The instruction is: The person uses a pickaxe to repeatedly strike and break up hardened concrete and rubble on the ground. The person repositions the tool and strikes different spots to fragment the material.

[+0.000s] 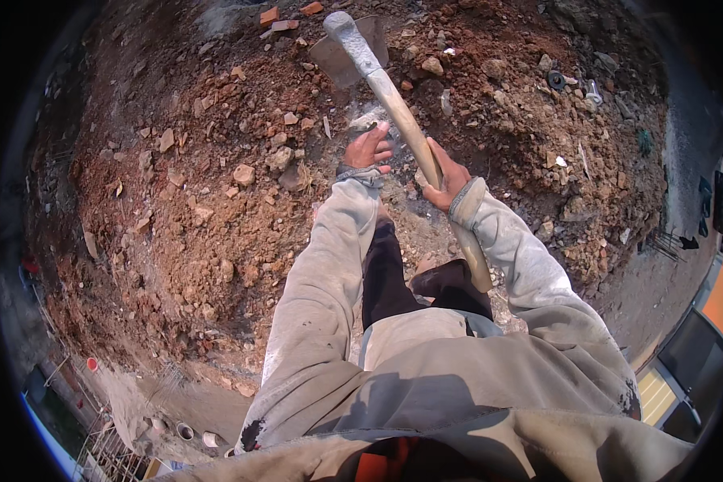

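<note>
A hoe with a broad metal blade (341, 59) and a wooden handle (406, 117) slants across the view, its head at the top and its butt near my thigh. My right hand (447, 178) is closed around the middle of that handle. Left of the handle, apart from it, my left hand (369, 148) is raised with nothing in it and its fingers loosely spread. Below both hands lies loose reddish soil mixed with stones and rubble (217, 229). A pale stone (367, 119) shows just beyond my left fingertips.
Brick pieces (269, 16) lie on the soil at the top. A dark ring (556, 80) rests at the upper right. Thin metal rods (666, 244) stick out by the right edge. Several buckets (185, 431) stand at the lower left. A vehicle (693, 349) is at the lower right.
</note>
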Tool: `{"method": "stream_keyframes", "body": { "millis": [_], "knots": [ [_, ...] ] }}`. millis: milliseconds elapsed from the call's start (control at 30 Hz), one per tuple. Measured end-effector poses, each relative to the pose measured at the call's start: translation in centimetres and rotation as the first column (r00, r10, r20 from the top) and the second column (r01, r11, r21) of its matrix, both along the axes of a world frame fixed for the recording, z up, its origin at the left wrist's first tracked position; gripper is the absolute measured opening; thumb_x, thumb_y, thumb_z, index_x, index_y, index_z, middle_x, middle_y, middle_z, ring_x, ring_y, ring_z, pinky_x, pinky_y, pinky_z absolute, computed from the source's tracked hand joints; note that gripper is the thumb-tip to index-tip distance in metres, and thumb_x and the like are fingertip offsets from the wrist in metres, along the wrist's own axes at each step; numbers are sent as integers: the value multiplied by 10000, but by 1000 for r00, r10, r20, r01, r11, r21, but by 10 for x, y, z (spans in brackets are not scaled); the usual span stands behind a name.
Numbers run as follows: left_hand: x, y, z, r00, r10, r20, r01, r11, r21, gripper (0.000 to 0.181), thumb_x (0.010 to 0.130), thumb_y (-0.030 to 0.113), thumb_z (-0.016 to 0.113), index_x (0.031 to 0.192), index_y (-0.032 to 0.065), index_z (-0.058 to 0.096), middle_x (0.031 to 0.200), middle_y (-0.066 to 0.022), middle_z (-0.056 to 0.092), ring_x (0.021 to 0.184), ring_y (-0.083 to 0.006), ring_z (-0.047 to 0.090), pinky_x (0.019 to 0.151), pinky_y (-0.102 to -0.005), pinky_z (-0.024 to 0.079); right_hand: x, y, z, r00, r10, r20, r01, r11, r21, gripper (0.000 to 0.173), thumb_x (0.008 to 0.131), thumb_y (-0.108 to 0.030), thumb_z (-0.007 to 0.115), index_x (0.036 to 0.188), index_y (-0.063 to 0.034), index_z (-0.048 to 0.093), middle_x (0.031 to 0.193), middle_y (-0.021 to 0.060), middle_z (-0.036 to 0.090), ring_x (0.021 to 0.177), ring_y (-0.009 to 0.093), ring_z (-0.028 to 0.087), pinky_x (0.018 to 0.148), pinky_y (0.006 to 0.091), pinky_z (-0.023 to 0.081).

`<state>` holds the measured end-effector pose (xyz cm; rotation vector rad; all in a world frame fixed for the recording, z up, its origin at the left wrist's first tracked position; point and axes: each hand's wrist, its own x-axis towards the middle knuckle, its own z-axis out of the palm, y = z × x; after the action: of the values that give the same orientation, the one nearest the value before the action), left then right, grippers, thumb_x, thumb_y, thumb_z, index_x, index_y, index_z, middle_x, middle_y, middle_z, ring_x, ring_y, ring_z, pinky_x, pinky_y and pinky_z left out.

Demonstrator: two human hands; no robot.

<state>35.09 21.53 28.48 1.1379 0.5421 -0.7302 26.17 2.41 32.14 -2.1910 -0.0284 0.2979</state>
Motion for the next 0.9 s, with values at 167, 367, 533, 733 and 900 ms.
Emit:
{"method": "stream_keyframes", "body": {
  "millis": [167, 367, 533, 733, 900],
  "knots": [
    [44, -43, 62, 919, 373, 126, -377, 926, 7, 263, 756, 214, 758, 768, 19, 582, 575, -68, 542, 473, -219, 569, 483, -373, 527, -84, -4, -15, 1000, 14, -11, -14, 999, 36, 879, 725, -94, 652, 1470, -46, 186, 1374, 255, 417, 1195, 411, 500, 995, 412, 428],
    [43, -45, 19, 798, 270, 539, -378, 920, 100, 221, 763, 106, 717, 871, -23, 574, 675, -89, 573, 522, -204, 584, 495, -340, 519, -129, -19, -148, 966, -257, -23, 256, 966, -31, 293, 647, -170, 726, 887, -88, 580, 744, 149, 629, 722, 368, 649, 649, 414, 524],
    [38, -95, -174, 743, 177, 645, -482, 810, 333, 352, 733, 52, 738, 986, -38, 509, 678, -123, 588, 458, -201, 563, 411, -324, 470, -82, -9, -315, 939, -328, -104, 333, 943, 26, 267, 632, -244, 718, 830, -101, 609, 731, 161, 637, 717, 372, 639, 646, 436, 517],
    [-60, -107, -408, 999, -10, 53, -19, 849, 528, 155, 703, 2, 643, 746, -22, 496, 596, -104, 549, 417, -221, 556, 368, -373, 462, -180, 21, -398, 765, -467, -443, 441, 882, -169, 387, 660, -257, 686, 967, -34, 610, 834, 235, 660, 806, 437, 644, 754, 463, 529],
    [-35, -96, -360, 994, -75, -82, 106, 858, 502, 95, 751, 43, 596, 749, -36, 544, 597, -86, 532, 436, -196, 538, 406, -361, 501, -162, 27, -326, 687, -476, -549, 491, 861, -133, 438, 679, -265, 682, 1032, -30, 574, 862, 256, 655, 852, 445, 637, 794, 503, 512]
  ]
}}
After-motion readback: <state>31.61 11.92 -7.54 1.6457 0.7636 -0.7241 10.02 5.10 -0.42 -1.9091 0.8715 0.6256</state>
